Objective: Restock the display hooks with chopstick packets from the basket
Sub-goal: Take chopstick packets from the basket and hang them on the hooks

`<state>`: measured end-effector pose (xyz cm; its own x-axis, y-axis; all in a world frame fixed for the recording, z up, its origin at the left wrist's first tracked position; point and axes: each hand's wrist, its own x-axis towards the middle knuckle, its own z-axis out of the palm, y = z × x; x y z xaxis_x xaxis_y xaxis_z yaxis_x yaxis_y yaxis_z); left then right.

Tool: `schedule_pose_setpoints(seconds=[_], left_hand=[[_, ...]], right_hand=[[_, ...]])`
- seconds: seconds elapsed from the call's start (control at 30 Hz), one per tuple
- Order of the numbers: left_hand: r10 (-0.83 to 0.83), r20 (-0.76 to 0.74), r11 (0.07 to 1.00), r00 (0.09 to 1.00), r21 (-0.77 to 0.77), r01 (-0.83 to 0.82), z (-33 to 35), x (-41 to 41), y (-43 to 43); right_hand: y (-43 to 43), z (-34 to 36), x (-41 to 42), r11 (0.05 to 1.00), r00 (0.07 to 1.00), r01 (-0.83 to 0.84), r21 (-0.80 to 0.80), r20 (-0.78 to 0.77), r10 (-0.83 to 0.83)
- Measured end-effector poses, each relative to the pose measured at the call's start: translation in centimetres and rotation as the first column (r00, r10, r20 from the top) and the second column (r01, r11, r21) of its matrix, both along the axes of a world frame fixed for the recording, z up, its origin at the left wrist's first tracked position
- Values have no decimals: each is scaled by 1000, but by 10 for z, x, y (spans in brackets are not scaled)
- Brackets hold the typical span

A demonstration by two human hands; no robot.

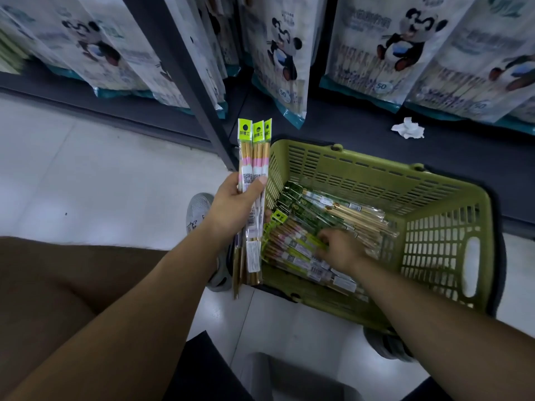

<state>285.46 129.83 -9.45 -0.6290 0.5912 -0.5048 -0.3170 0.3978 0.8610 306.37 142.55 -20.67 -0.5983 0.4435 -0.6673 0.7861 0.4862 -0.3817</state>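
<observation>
Left hand [234,204] clamps a bundle of chopstick packets [254,157] upright, just left of the green basket [376,169]; right hand [338,250] sits among loose packets [292,247] inside, grip too blurred to tell.

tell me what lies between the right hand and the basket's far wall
Head view: dark green chopstick packets lie between the right hand and the basket wall.

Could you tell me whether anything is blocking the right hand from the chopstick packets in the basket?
Nothing visible does. The right hand is inside the open-topped basket, resting on the loose packets; blur hides whether its fingers grip one. The left hand holds its own bundle beside the basket.
</observation>
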Motion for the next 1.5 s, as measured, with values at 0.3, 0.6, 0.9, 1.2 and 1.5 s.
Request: schedule_pose_setpoints(seconds=[0.3,0.6,0.9,1.2,1.5], left_hand=[[17,17,1000,1000,11,-18,-4,-3,1],[0,25,1000,1000,16,0,-6,-3,0],[24,8,1000,1000,0,-24,-4,-2,2],[-26,71,992,997,128,16,21,21,35],[-91,164,953,982,302,38,100,40,63]], right_hand=[[-7,-11,0,997,999,-42,58,-24,44],[-7,-12,1,995,997,6,100,-71,1],[4,4,-2,988,976,135,71,-183,-120],[39,125,-51,881,676,364,-302,-565,-474],[33,228,-44,859,506,290,-422,-694,-512]])
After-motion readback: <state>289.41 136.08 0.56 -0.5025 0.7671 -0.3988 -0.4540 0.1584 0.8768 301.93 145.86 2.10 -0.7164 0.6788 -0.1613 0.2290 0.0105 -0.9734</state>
